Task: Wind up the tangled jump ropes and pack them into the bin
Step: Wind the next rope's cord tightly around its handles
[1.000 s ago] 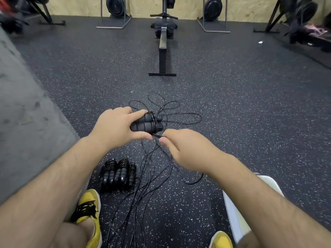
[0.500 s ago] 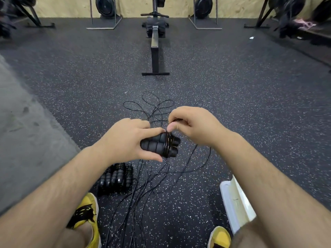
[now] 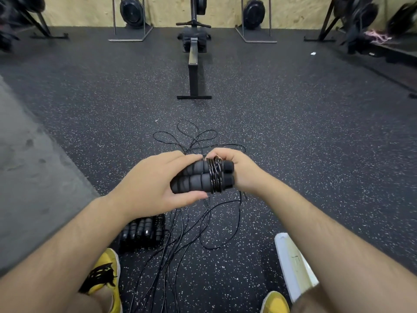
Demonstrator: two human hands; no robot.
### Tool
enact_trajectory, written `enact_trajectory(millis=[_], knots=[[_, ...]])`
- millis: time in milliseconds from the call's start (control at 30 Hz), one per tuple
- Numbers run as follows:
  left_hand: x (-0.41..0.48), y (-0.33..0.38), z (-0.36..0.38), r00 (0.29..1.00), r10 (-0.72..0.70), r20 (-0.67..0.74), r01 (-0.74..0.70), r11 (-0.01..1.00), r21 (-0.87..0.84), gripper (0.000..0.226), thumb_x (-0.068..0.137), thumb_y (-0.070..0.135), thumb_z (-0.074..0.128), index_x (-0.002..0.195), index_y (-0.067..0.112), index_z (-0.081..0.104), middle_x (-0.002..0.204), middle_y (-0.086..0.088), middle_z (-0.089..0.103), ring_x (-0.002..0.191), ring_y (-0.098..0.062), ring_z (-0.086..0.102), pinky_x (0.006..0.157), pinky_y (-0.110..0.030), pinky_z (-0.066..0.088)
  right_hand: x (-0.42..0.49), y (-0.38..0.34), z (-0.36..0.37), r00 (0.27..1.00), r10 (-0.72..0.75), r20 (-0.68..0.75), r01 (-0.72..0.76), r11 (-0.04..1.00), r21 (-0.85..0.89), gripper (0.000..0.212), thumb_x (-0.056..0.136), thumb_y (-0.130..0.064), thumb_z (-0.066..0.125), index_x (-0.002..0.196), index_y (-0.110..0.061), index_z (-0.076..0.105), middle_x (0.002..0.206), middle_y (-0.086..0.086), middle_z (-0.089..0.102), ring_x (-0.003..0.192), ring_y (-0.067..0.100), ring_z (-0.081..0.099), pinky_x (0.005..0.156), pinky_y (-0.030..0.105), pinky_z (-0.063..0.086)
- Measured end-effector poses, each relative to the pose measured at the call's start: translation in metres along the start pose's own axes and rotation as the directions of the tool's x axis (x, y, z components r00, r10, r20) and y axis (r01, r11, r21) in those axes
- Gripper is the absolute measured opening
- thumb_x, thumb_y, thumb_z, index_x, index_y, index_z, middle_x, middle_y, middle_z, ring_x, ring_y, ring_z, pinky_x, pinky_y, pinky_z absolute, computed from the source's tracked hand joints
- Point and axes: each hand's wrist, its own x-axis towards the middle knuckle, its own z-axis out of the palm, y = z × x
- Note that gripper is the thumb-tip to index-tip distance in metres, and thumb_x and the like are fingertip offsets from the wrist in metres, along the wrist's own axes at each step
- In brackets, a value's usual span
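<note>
Jump rope [image 3: 215,177] coils thicker than before.

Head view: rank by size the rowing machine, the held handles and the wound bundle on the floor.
Rowing machine: largest.
Held handles and wound bundle: look alike; handles are nearer the camera, so unranked.

A rowing machine [image 3: 193,64] stands on speckled rubber floor [image 3: 293,132], plywood wall [image 3: 90,10] behind.

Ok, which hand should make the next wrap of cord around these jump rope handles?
Right. The right hand is at the wound cord, with its fingers curled on it, so it is probably free to wrap. The left hand is occupied, gripping the two foam handles together.
</note>
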Motion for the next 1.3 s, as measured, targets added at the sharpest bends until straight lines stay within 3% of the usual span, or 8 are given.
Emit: enact_trajectory(millis=[133, 333, 567, 867, 1000, 1100, 1200, 1300], knots=[[0.000, -0.007, -0.002, 0.993, -0.092, -0.079, 0.092, 0.996, 0.005, 0.076, 0.082, 0.078, 0.054, 0.141, 0.030, 0.053, 0.102, 0.015, 0.059, 0.097, -0.010, 0.059, 0.082, -0.030, 0.049, 0.002, -0.001, 0.019, 0.998, 0.067, -0.013, -0.068, 0.973, -0.220, 0.041, 0.095, 0.002, 0.044, 0.070, -0.028, 0.054, 0.061, -0.012, 0.058, 0.060, 0.004, 0.048, 0.059, 0.025, 0.040], [0.006, -0.030, 0.003, 0.964, -0.227, -0.140, 0.245, 0.960, 0.133, 0.075, 0.080, 0.078, 0.051, 0.137, 0.031, 0.054, 0.100, 0.008, 0.061, 0.093, -0.021, 0.061, 0.075, -0.036, 0.052, -0.004, -0.007, 0.050, 0.997, 0.060, 0.053, -0.027, 0.876, -0.481, 0.024, 0.107, -0.031, 0.036, 0.085, -0.029, 0.045, 0.081, -0.006, 0.057, 0.071, 0.012, 0.052, 0.066, 0.033, 0.038], [0.008, -0.064, 0.018, 0.989, -0.145, -0.038, 0.149, 0.939, 0.310, 0.079, 0.082, 0.075, 0.048, 0.138, 0.020, 0.057, 0.097, 0.000, 0.062, 0.088, -0.028, 0.062, 0.070, -0.038, 0.050, -0.017, -0.027, 0.038, 0.998, -0.011, 0.070, 0.055, 0.746, -0.664, 0.027, 0.105, -0.034, 0.041, 0.084, -0.022, 0.053, 0.075, -0.011, 0.055, 0.072, 0.015, 0.053, 0.064, 0.034, 0.038], [0.009, -0.059, 0.031, 0.994, -0.099, 0.040, 0.083, 0.953, 0.292, 0.078, 0.079, 0.076, 0.050, 0.132, 0.021, 0.060, 0.093, 0.000, 0.064, 0.082, -0.030, 0.062, 0.068, -0.040, 0.053, -0.026, -0.047, 0.004, 0.974, -0.187, 0.125, 0.215, 0.615, -0.759, 0.017, 0.095, -0.033, 0.054, 0.088, -0.022, 0.064, 0.068, -0.009, 0.057, 0.067, 0.016, 0.051, 0.065, 0.034, 0.044], [0.011, -0.045, 0.028, 0.993, -0.011, 0.120, -0.017, 0.974, 0.227, 0.075, 0.079, 0.077, 0.052, 0.131, 0.023, 0.059, 0.091, 0.002, 0.061, 0.082, -0.027, 0.061, 0.068, -0.040, 0.052, -0.024, -0.041, -0.008, 0.955, -0.274, 0.114, 0.253, 0.551, -0.796, 0.016, 0.098, -0.036, 0.054, 0.096, -0.026, 0.068, 0.079, -0.013, 0.060, 0.074, 0.011, 0.049, 0.068, 0.031, 0.042], [0.011, -0.030, 0.027, 0.982, 0.087, 0.165, -0.112, 0.983, 0.148, 0.066, 0.082, 0.076, 0.057, 0.125, 0.027, 0.059, 0.089, 0.008, 0.055, 0.081, -0.019, 0.057, 0.067, -0.038, 0.049, -0.018, -0.035, -0.017, 0.953, -0.298, 0.061, 0.237, 0.599, -0.765, 0.014, 0.093, -0.041, 0.063, 0.096, -0.030, 0.071, 0.086, -0.014, 0.064, 0.080, 0.007, 0.053, 0.071, 0.029, 0.043], [0.012, -0.010, 0.025, 0.982, 0.143, 0.126, -0.149, 0.988, 0.036, 0.065, 0.083, 0.072, 0.062, 0.125, 0.022, 0.059, 0.090, 0.007, 0.055, 0.080, -0.016, 0.054, 0.069, -0.037, 0.050, -0.012, -0.020, -0.030, 0.976, -0.218, -0.027, 0.151, 0.754, -0.639, 0.012, 0.087, -0.044, 0.068, 0.088, -0.033, 0.070, 0.079, -0.012, 0.065, 0.076, 0.007, 0.056, 0.071, 0.032, 0.047], [0.014, 0.006, 0.015, 0.991, 0.117, 0.071, -0.116, 0.993, -0.018, 0.071, 0.081, 0.069, 0.064, 0.132, 0.020, 0.058, 0.098, 0.009, 0.060, 0.088, -0.013, 0.057, 0.078, -0.034, 0.048, -0.009, -0.005, -0.039, 0.988, -0.146, -0.055, 0.109, 0.897, -0.429, 0.008, 0.093, -0.029, 0.066, 0.089, -0.026, 0.072, 0.072, -0.017, 0.064, 0.069, 0.001, 0.054, 0.068, 0.028, 0.043]])
